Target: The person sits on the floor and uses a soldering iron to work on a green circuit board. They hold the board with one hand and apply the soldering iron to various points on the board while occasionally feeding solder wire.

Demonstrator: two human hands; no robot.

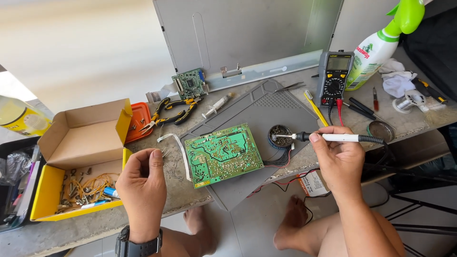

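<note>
My right hand (337, 157) grips a white soldering iron (340, 138) with a black cord; its tip rests in a round tin of brass cleaning wool (280, 135). Left of the tin a green circuit board (223, 154) lies solder side up on a grey work mat (281, 112). My left hand (142, 183), with a black watch on the wrist, hovers over the bench edge left of the board. Its fingers are curled and the thumb pinches against them; whether it holds something small I cannot tell.
An open yellow cardboard box (78, 157) holding wires and small parts sits at left. Pliers (173, 112), a syringe (216, 104), a small green board (189, 83), a multimeter (334, 76), a spray bottle (376, 50), a solder spool (409, 101) and a grey metal panel (247, 33) crowd the back.
</note>
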